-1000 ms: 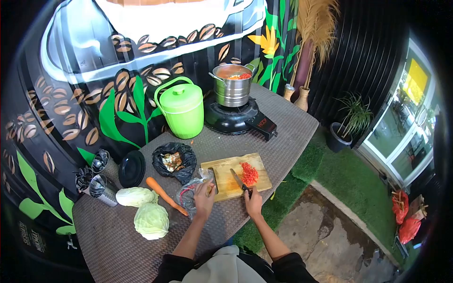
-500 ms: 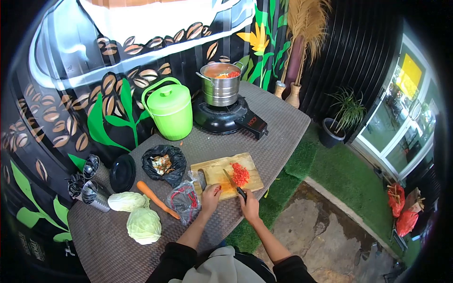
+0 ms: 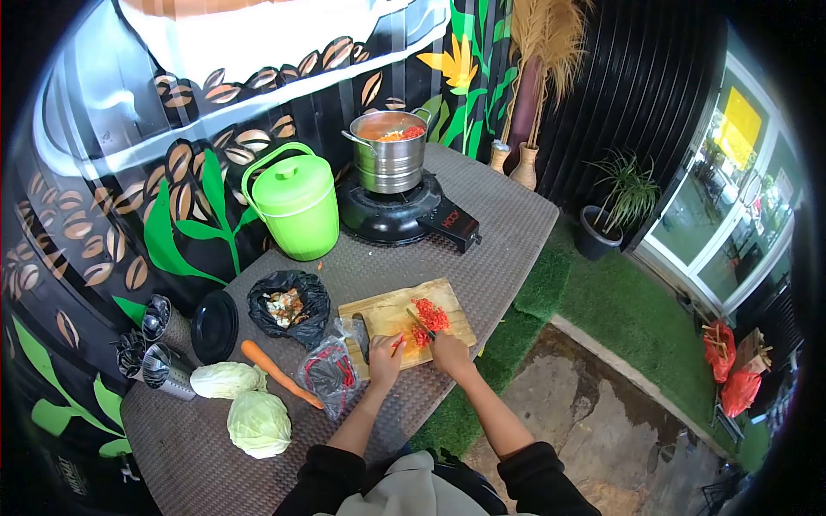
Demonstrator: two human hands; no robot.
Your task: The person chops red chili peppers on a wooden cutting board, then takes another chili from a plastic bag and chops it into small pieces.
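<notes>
My right hand [image 3: 451, 355] is closed around the dark handle of a knife [image 3: 418, 322], whose blade lies at the near left side of a heap of chopped red chili [image 3: 433, 315]. On the left part of the wooden cutting board [image 3: 391, 306], the fingers of my left hand [image 3: 385, 358] pinch a piece of red chili [image 3: 397, 343]. A clear plastic bag [image 3: 329, 370] with whole red chilies sits just left of that hand. Reddish wet stains mark the wood between both hands.
A carrot [image 3: 277, 372], cabbage [image 3: 259, 424] and napa cabbage [image 3: 228, 379] lie left. Behind stand a black bag of scraps [image 3: 311, 303], a green lidded bucket [image 3: 297, 211] and a steel pot [image 3: 390, 165] on a black stove [image 3: 387, 215]. Cutlery holders [image 3: 176, 384] stand far left.
My right hand has moved forward over the board with the knife, bringing the blade against the chopped heap. My left hand still pinches the chili. The whole view has shifted slightly.
</notes>
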